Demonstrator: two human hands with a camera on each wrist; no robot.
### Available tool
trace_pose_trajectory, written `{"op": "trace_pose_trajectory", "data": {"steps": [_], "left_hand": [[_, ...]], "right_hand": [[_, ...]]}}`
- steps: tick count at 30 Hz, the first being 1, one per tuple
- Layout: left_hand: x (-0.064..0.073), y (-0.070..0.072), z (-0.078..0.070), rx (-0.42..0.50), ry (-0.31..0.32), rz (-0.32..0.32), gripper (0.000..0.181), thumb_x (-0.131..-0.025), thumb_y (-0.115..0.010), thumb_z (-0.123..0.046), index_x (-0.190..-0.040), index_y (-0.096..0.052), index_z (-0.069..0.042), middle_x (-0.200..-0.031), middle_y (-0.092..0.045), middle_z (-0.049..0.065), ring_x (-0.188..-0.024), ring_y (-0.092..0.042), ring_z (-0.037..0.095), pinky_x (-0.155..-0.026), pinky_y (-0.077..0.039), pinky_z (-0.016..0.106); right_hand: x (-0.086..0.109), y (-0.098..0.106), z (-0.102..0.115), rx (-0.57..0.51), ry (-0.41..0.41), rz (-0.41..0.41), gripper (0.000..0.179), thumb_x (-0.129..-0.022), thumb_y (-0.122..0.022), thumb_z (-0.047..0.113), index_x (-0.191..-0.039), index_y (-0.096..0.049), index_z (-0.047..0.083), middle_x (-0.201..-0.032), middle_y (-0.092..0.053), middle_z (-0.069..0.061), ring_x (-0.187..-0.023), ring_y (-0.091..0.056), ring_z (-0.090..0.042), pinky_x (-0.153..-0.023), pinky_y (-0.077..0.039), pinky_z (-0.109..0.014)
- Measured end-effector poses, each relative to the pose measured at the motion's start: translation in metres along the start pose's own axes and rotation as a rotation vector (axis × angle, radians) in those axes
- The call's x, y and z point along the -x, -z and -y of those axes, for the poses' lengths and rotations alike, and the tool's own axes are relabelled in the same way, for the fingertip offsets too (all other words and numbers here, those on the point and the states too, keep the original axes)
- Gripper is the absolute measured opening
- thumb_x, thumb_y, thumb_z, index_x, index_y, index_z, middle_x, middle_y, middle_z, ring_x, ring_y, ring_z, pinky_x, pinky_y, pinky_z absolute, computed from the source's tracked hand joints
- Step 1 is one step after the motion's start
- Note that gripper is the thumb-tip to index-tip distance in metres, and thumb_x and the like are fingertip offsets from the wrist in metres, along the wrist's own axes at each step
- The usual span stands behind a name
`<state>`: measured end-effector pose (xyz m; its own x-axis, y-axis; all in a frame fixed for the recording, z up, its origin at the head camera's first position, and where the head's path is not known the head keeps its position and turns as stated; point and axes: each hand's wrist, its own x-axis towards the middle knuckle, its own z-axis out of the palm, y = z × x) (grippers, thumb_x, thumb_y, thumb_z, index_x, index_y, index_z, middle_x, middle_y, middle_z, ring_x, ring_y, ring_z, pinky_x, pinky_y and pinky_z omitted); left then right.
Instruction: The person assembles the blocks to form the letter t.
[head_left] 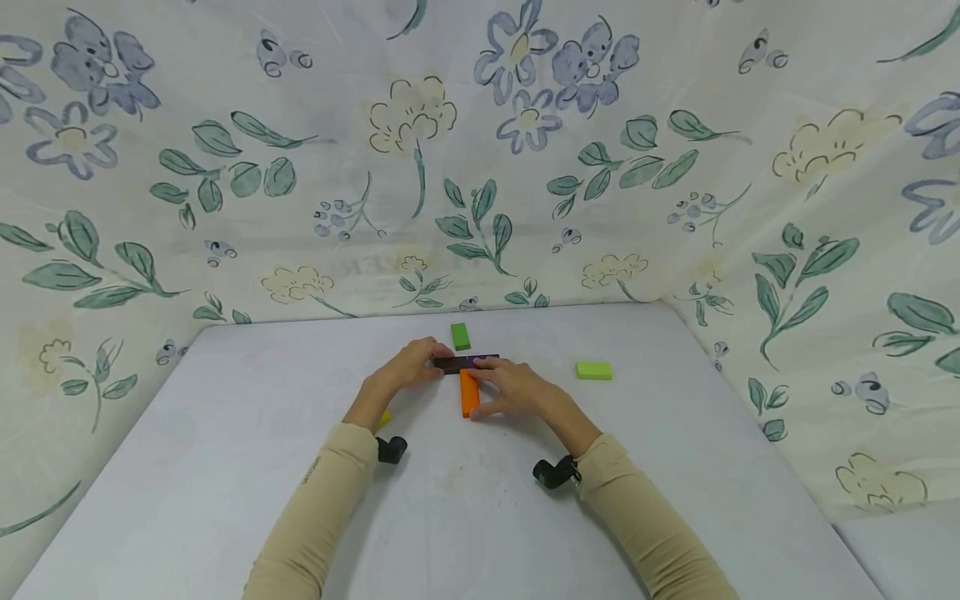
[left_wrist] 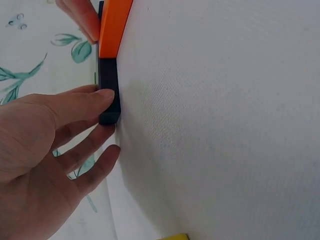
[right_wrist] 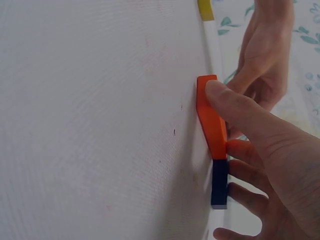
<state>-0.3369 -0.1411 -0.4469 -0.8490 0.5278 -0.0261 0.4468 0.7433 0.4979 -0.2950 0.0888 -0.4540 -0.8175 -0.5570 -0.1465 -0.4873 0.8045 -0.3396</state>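
- Far left: a yellow rectangular block (head_left: pixel 385 418) pokes out on the white tabletop (head_left: pixel 195 500), mostly hidden by the left wrist, so can't tell how it's angled.
- Left hand (head_left: pixel 411 364): pretty narrow, pinching the outer end of a black block (head_left: pixel 452 365), thumb on the near side, fingers round the far side.
- That black block lies lengthwise side to side, and its inner end meets the purple one.
- Just beyond the pair there's a green block (head_left: pixel 461 337), long axis pointing roughly away from the person, nobody touching it.
- Here's the bit that matters: the orange block (head_left: pixel 469 393) sits between the hands, right hand nearer, long axis running toward the person, square across the dark row. Far end's right at the seam; can't tell if they're actually touching.
- Purple block (head_left: pixel 483 362): in line with the black one, right-hand fingers along its far side.
- Right hand (head_left: pixel 517 387): spread fairly wide, holding the orange block, thumb at its near end.
- Far right: lime-green block (head_left: pixel 593 371), sideways, well apart.
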Motion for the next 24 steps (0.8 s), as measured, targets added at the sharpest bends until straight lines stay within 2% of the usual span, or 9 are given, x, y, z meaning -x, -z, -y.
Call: {"op": "trace_pose_trajectory", "data": {"steps": [7,13,18,24], "left_hand": [[0.0031,-0.0003,0.0005,-0.016,-0.027,-0.012,0.034,-0.091,-0.064,-0.004,-0.124,-0.064,0.002,-0.115,-0.064,0.02,-0.103,-0.057,0.032,-0.1,-0.047,0.047],[0.0033,-0.0025,0.0009,-0.015,-0.012,-0.01,0.035,-0.092,-0.064,-0.006,-0.126,-0.064,0.001,-0.117,-0.063,0.019,-0.104,-0.056,0.032,-0.101,-0.047,0.046],[0.0029,-0.0045,0.0009,-0.029,0.0,-0.013,0.036,-0.093,-0.065,-0.011,-0.127,-0.063,-0.001,-0.126,-0.059,0.021,-0.115,-0.054,0.034,-0.107,-0.043,0.049],[0.0067,-0.0045,-0.0063,-0.064,-0.012,-0.062,0.038,-0.092,-0.067,-0.018,-0.127,-0.064,-0.002,-0.134,-0.054,0.023,-0.122,-0.047,0.038,-0.109,-0.039,0.052]], "right_hand": [[-0.0001,-0.0001,-0.0001,0.028,0.008,-0.004,0.084,-0.08,-0.069,0.063,-0.149,-0.043,0.023,-0.16,-0.033,0.001,-0.147,-0.032,-0.028,-0.115,-0.03,-0.06],[0.0007,-0.0004,0.0005,0.02,0.012,-0.008,0.085,-0.08,-0.07,0.062,-0.149,-0.043,0.021,-0.16,-0.033,-0.001,-0.147,-0.032,-0.03,-0.114,-0.031,-0.062],[0.001,-0.0004,0.0007,0.015,0.015,-0.007,0.084,-0.081,-0.07,0.061,-0.149,-0.043,0.021,-0.16,-0.033,-0.002,-0.147,-0.033,-0.03,-0.113,-0.031,-0.062],[0.0013,0.0005,-0.0002,0.018,0.022,-0.013,0.084,-0.081,-0.069,0.062,-0.15,-0.042,0.02,-0.16,-0.033,-0.001,-0.147,-0.033,-0.03,-0.113,-0.031,-0.062]]}}
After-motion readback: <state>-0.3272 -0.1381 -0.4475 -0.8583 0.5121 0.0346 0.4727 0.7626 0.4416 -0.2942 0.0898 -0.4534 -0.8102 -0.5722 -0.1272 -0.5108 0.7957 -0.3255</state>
